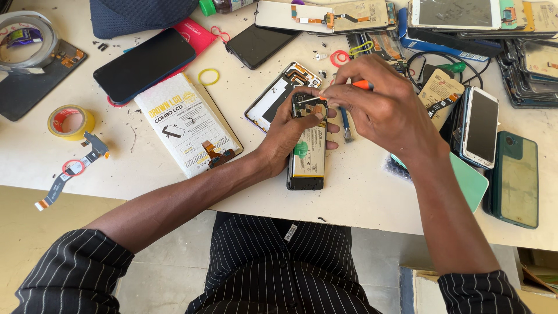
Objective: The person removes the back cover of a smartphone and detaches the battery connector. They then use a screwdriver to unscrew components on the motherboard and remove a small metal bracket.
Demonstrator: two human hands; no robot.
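screwdriver (361, 85) tip hidden by right hand (383, 110); tape roll (26, 40) cut off

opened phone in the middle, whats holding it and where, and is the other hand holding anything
The left hand grips the opened black phone with its battery showing around its upper half. The right hand pinches an orange-handled screwdriver by the handle, tip at the phone's top.

Beside the grip, the phone (143, 64) shows glossy black glass; the tape (71, 121) is shiny yellow plastic, the table (360, 192) matt white.
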